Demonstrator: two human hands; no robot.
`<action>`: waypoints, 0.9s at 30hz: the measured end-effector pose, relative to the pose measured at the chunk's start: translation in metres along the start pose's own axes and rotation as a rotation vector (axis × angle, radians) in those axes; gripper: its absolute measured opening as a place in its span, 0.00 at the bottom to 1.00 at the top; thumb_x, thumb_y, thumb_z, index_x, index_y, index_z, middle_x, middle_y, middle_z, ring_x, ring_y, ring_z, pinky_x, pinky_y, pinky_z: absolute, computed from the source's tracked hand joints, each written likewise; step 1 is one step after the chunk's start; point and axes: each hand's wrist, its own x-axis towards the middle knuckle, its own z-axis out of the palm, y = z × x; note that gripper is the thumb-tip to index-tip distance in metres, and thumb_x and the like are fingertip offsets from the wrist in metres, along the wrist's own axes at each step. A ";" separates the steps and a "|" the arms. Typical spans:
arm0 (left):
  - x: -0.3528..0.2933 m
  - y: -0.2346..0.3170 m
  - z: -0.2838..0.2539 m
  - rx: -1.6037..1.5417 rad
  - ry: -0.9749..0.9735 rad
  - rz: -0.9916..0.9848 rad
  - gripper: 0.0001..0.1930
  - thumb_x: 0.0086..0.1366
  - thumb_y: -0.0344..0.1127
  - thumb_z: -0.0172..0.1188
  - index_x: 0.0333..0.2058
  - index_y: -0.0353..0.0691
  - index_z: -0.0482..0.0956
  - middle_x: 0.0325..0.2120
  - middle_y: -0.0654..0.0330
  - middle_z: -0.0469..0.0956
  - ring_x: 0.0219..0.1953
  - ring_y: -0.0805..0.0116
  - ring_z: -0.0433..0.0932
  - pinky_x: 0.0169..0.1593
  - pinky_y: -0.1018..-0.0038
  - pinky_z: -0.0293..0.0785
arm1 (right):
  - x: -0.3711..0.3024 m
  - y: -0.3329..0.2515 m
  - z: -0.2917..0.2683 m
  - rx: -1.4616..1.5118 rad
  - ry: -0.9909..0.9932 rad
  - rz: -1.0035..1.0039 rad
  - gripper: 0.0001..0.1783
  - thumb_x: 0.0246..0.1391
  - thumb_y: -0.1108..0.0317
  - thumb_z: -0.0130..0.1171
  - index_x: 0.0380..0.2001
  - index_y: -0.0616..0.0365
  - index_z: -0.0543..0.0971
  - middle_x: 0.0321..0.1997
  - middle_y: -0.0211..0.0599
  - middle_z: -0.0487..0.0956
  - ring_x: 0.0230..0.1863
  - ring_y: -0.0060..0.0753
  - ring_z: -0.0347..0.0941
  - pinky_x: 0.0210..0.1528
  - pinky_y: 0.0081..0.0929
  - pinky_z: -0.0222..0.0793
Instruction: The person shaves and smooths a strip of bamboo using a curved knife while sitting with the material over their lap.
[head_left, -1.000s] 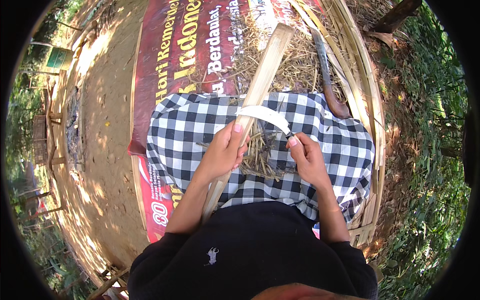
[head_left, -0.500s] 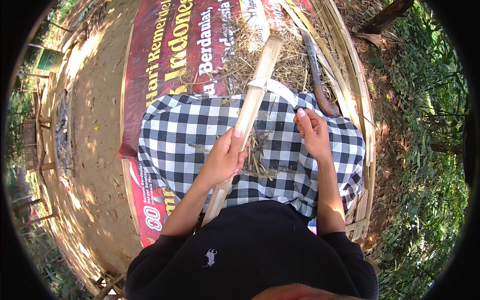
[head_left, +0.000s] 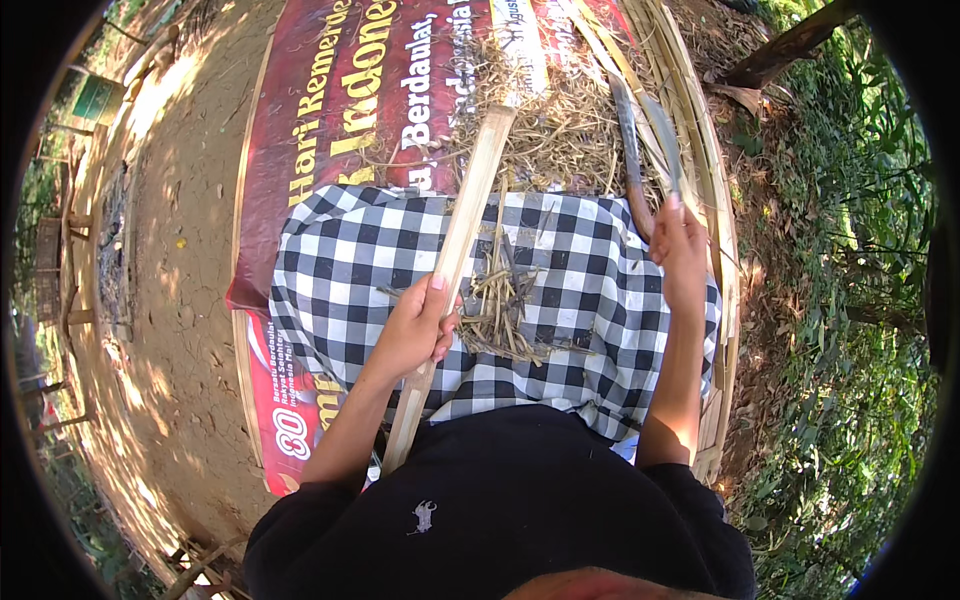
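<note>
My left hand (head_left: 418, 325) is wrapped round a long pale bamboo strip (head_left: 474, 195), which slants up and away from my waist across my lap. In my right hand (head_left: 682, 248) is a small knife (head_left: 663, 135) with a curved blade, its handle mostly hidden by my fingers. The blade points away from me and is apart from the strip. Close to the left of that hand lies a larger dark-bladed knife with a brown curved wooden handle (head_left: 638, 200). A black-and-white checked cloth (head_left: 330, 260) covers my lap, with thin shavings (head_left: 505, 320) on it.
Beyond the cloth, a heap of shavings (head_left: 570, 130) covers part of a red printed banner (head_left: 290, 120) on a bamboo platform. Long bamboo strips (head_left: 700, 110) line its right edge. Bare ground (head_left: 180, 200) lies to the left, leaves and green plants (head_left: 840, 250) to the right.
My right hand has moved to the right with the small knife, taking the blade off the bamboo strip and turning it to point away. The strip's far end has shifted left and nearer.
</note>
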 end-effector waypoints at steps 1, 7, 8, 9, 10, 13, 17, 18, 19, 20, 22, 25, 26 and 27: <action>0.000 0.000 0.002 0.011 0.009 0.010 0.22 0.79 0.51 0.36 0.42 0.36 0.68 0.18 0.67 0.65 0.12 0.81 0.62 0.15 0.81 0.62 | -0.007 0.007 0.015 -0.058 -0.066 0.022 0.19 0.68 0.52 0.55 0.31 0.56 0.73 0.17 0.19 0.63 0.17 0.12 0.57 0.20 0.17 0.52; 0.002 0.008 0.000 0.014 -0.008 0.106 0.18 0.80 0.45 0.37 0.45 0.34 0.67 0.21 0.62 0.71 0.15 0.76 0.70 0.19 0.78 0.70 | -0.062 0.018 0.082 -0.447 -0.417 -0.092 0.17 0.67 0.58 0.57 0.40 0.64 0.75 0.20 0.30 0.72 0.19 0.22 0.65 0.23 0.26 0.59; 0.004 0.004 -0.002 0.020 -0.011 0.159 0.18 0.80 0.45 0.37 0.45 0.34 0.67 0.21 0.62 0.72 0.15 0.76 0.70 0.20 0.78 0.71 | -0.065 0.021 0.088 -0.498 -0.353 -0.211 0.16 0.68 0.59 0.55 0.41 0.64 0.75 0.20 0.34 0.73 0.20 0.29 0.67 0.24 0.29 0.62; 0.009 -0.005 -0.003 0.026 -0.014 0.212 0.18 0.80 0.45 0.37 0.46 0.34 0.67 0.22 0.61 0.72 0.16 0.75 0.71 0.20 0.78 0.71 | -0.068 0.026 0.095 -0.547 -0.286 -0.329 0.15 0.68 0.60 0.54 0.43 0.64 0.75 0.21 0.39 0.74 0.20 0.36 0.70 0.25 0.32 0.64; 0.011 -0.005 0.000 0.029 -0.020 0.266 0.18 0.80 0.45 0.36 0.46 0.34 0.66 0.22 0.60 0.73 0.16 0.75 0.72 0.20 0.77 0.72 | -0.071 0.028 0.099 -0.599 -0.217 -0.448 0.14 0.69 0.62 0.53 0.44 0.64 0.74 0.21 0.43 0.75 0.21 0.43 0.72 0.27 0.35 0.66; 0.003 0.008 0.008 -0.041 -0.029 0.155 0.19 0.80 0.45 0.36 0.46 0.33 0.67 0.21 0.59 0.74 0.15 0.74 0.72 0.20 0.77 0.72 | -0.074 0.025 0.096 -0.726 -0.229 -0.446 0.15 0.69 0.60 0.51 0.44 0.64 0.71 0.25 0.50 0.78 0.22 0.57 0.75 0.24 0.46 0.70; 0.001 0.018 0.008 0.139 -0.129 0.114 0.18 0.80 0.46 0.36 0.43 0.35 0.66 0.18 0.62 0.70 0.12 0.76 0.69 0.17 0.79 0.67 | -0.075 0.024 0.092 -0.945 -0.101 -0.506 0.16 0.68 0.57 0.52 0.34 0.60 0.68 0.21 0.45 0.76 0.16 0.51 0.74 0.15 0.42 0.69; 0.003 0.015 0.010 0.179 -0.111 0.130 0.18 0.80 0.47 0.36 0.43 0.36 0.65 0.17 0.63 0.69 0.11 0.77 0.67 0.16 0.79 0.65 | -0.071 0.025 0.091 -1.001 -0.089 -0.532 0.17 0.68 0.56 0.52 0.33 0.59 0.68 0.20 0.44 0.75 0.16 0.50 0.74 0.14 0.41 0.69; 0.003 0.012 0.012 0.219 -0.091 0.145 0.18 0.80 0.48 0.37 0.42 0.37 0.65 0.16 0.64 0.67 0.10 0.77 0.65 0.15 0.80 0.63 | -0.063 0.030 0.089 -1.054 -0.079 -0.559 0.18 0.68 0.55 0.53 0.32 0.58 0.68 0.19 0.43 0.74 0.15 0.48 0.74 0.14 0.39 0.68; 0.004 0.011 0.015 0.223 -0.089 0.144 0.18 0.80 0.47 0.37 0.41 0.37 0.64 0.16 0.65 0.66 0.11 0.78 0.65 0.15 0.79 0.63 | -0.055 0.035 0.086 -1.112 -0.060 -0.579 0.18 0.68 0.54 0.53 0.31 0.57 0.67 0.18 0.42 0.73 0.15 0.46 0.74 0.13 0.38 0.68; 0.007 0.008 0.019 0.232 -0.082 0.141 0.17 0.80 0.47 0.37 0.40 0.37 0.63 0.16 0.65 0.64 0.11 0.78 0.65 0.15 0.78 0.63 | -0.038 0.046 0.080 -1.204 -0.002 -0.597 0.19 0.67 0.53 0.54 0.30 0.57 0.67 0.17 0.41 0.72 0.14 0.44 0.75 0.12 0.37 0.69; 0.005 0.003 0.020 0.216 -0.037 0.129 0.17 0.80 0.47 0.37 0.39 0.38 0.63 0.15 0.66 0.62 0.11 0.78 0.63 0.15 0.77 0.61 | -0.021 0.055 0.078 -1.251 0.026 -0.633 0.21 0.67 0.51 0.54 0.29 0.56 0.67 0.17 0.40 0.73 0.13 0.43 0.74 0.12 0.35 0.68; 0.006 0.002 0.021 0.205 -0.035 0.128 0.17 0.80 0.47 0.37 0.38 0.38 0.62 0.15 0.66 0.63 0.11 0.78 0.63 0.15 0.77 0.61 | -0.017 0.058 0.079 -1.245 0.040 -0.647 0.21 0.67 0.51 0.54 0.29 0.56 0.67 0.17 0.40 0.72 0.13 0.43 0.74 0.12 0.36 0.68; 0.007 0.001 0.021 0.193 -0.033 0.126 0.17 0.80 0.47 0.37 0.38 0.39 0.62 0.15 0.66 0.63 0.11 0.78 0.63 0.15 0.77 0.61 | -0.010 0.060 0.079 -1.238 0.053 -0.661 0.21 0.67 0.51 0.54 0.29 0.56 0.66 0.16 0.40 0.72 0.13 0.43 0.74 0.12 0.36 0.68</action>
